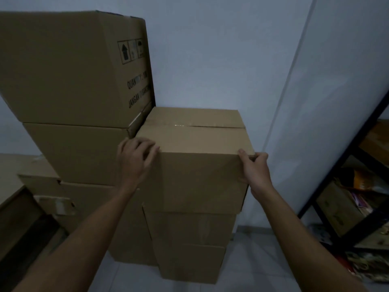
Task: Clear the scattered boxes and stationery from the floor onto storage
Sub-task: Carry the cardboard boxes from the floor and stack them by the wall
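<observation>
Brown cardboard throughout, dim light. Far left: a low box top [8,178] at frame edge, a dark gap below it. Next right, a tall stack against the pale wall [210,49]: the large top box [63,66] carries handling symbols and black print on its right face, partly blurred, and sits on a wider box [77,152], with a further box [63,199] lower down showing torn tape. Left hand [134,159] lies on the near-left top corner of the taped box [195,163], fingers curled over the edge onto the lid, gripping that corner. The taped box is the top 1 of a shorter stack, just beside the tall stack, resting on 2 more boxes, the middle box [189,226] and the bottom box [189,264], which stands on the grey tiled floor [252,260]. Clear tape runs across its lid seam. Right hand [254,167] grips the near-right top corner, thumb on the front face, fingers wrapped round the side. Both forearms bare. Right of the stack, a white panel [336,102] leans or stands at a slant. Far right: a black metal shelf [345,157] holding a box [336,211] and mixed colourful items, too dark to identify.
</observation>
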### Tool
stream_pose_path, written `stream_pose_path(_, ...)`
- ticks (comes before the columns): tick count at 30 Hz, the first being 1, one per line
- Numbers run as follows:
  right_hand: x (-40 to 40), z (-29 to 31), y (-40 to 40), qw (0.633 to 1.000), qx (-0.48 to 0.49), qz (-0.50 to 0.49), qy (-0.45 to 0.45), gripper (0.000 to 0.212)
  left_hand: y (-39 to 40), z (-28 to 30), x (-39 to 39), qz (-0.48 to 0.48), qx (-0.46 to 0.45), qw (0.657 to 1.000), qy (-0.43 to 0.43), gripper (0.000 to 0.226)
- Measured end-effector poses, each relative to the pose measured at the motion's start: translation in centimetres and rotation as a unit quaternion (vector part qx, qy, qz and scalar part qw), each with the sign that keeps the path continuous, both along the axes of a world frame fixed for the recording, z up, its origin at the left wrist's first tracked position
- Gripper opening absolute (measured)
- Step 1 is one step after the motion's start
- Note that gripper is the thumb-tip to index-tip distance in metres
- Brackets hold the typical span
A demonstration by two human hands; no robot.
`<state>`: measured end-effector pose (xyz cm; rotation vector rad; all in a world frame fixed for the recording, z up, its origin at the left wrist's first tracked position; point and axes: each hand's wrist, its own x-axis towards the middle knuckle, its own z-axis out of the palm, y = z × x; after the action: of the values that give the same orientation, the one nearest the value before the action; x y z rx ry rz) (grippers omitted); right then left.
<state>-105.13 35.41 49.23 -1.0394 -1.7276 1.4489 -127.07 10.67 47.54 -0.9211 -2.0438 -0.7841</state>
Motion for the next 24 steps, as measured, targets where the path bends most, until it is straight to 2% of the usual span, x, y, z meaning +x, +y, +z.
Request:
stream_pose_path(5,-0.9,-0.8,0.1,1.0,-0.006,0.009,0.005,0.037,-0.7,-1.7,0.3,0.013,-0.104,0.994,-0.017,0.063)
stream_pose_path(14,-1.6,-1.1,-0.5,1.0,0.013,0.001,0.005,0.038,-0.4,-2.7,-1.6,-0.007,-0.076,0.994,-0.075,0.069)
stream_pose_path(17,-1.5,-1.0,-0.1,1.0,0.029,0.009,-0.008,0.041,-0.1,-2.9,-2.3,-0.009,-0.095,0.991,-0.099,0.073)
stream_pose_path(21,-1.3,-0.3,-0.5,0.993,0.091,0.002,-0.069,0.046,-0.3,-1.7,-1.1,0.018,-0.131,0.984,-0.117,0.065)
stream_pose_path(24,-1.2,0.4,-2.2,0.973,0.155,-0.043,-0.163,0.052,-0.4,0.0,0.9,0.057,-0.168,0.975,-0.136,0.057)
